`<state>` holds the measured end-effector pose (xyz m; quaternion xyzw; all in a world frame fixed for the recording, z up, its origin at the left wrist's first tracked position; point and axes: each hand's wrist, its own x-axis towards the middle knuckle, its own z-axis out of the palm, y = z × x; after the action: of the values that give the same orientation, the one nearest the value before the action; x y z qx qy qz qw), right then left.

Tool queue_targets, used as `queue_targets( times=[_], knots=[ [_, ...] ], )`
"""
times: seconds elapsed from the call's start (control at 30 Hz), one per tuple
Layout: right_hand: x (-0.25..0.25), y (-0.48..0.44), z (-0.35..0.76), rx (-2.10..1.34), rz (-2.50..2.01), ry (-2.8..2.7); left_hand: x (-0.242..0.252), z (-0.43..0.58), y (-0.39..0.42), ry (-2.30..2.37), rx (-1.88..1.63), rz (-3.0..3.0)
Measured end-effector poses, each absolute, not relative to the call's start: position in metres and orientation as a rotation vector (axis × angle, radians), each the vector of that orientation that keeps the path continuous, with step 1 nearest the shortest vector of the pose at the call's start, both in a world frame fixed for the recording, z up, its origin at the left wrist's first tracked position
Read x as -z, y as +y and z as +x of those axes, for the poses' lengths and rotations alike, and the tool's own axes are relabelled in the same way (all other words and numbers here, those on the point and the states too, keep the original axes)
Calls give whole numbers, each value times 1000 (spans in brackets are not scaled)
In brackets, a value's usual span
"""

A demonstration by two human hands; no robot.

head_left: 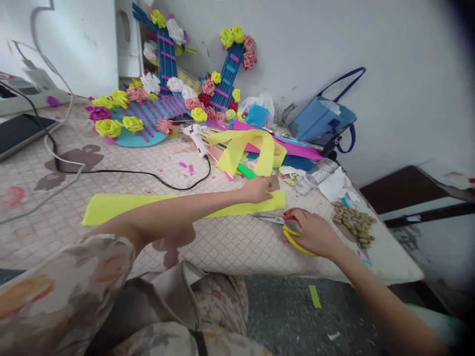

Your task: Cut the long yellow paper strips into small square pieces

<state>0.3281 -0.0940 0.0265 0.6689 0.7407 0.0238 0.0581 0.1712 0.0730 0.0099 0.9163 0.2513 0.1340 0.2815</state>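
Note:
A long yellow crepe paper strip point(122, 205) lies flat across the table in front of me. My left hand point(259, 189) rests over its right part, fingers curled and closed on the yellow paper near the upper edge; the fingertips are partly hidden. Another yellow strip point(237, 148) loops up just beyond that hand. To the right, my right hand point(315, 232) has its fingers on the red and yellow handles of a pair of scissors point(276, 219). The blades point left, close to the strip's lower edge.
Behind are paper-flower guitar shapes point(137, 118), a white glue gun point(196, 138) with a black cable point(148, 173), and a green roll point(247, 171). A plastic jar point(317, 175), peanuts point(354, 223) and a blue bag point(322, 121) are at right; a dark tablet point(22, 131) lies left.

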Motion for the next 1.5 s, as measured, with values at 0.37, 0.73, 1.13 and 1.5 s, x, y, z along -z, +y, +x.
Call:
queue_targets(
  times=[0.37, 0.73, 1.13, 1.5],
  knots=[
    [-26, -79, 327, 44, 1954, 2367, -10, 81, 82, -27, -411, 2803],
    [-28, -70, 327, 11, 1833, 2431, 8, 65, 85, -182, -107, 2731],
    [-23, -67, 328, -28, 1806, 2383, 13, 64, 85, -209, -129, 2746],
    [-27, -70, 330, -88, 1788, 2346, 15, 64, 85, -195, -136, 2737]
  ],
)
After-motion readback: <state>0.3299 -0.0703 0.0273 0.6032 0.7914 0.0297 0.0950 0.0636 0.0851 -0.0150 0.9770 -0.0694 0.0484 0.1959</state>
